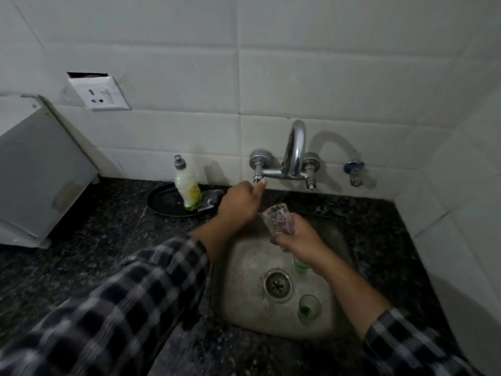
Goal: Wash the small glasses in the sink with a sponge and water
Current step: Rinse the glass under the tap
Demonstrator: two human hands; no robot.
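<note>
The right hand point(298, 237) grips the small clear glass point(279, 219) by its base above the steel sink point(244, 267), mouth tilted up toward the chrome wall tap point(296, 147), while the nearer left hand point(238, 204) touches the tap's left valve point(257, 169) with its thumb, fingers curled, and I cannot tell if it pinches.

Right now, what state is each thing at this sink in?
Clear glass: held by right hand over sink.
Left hand: thumb touches left tap valve.
Green glass by drain: upright in sink.
Second green glass: partly hidden under right hand.
Soap bottle: capped, on black plate.
</note>
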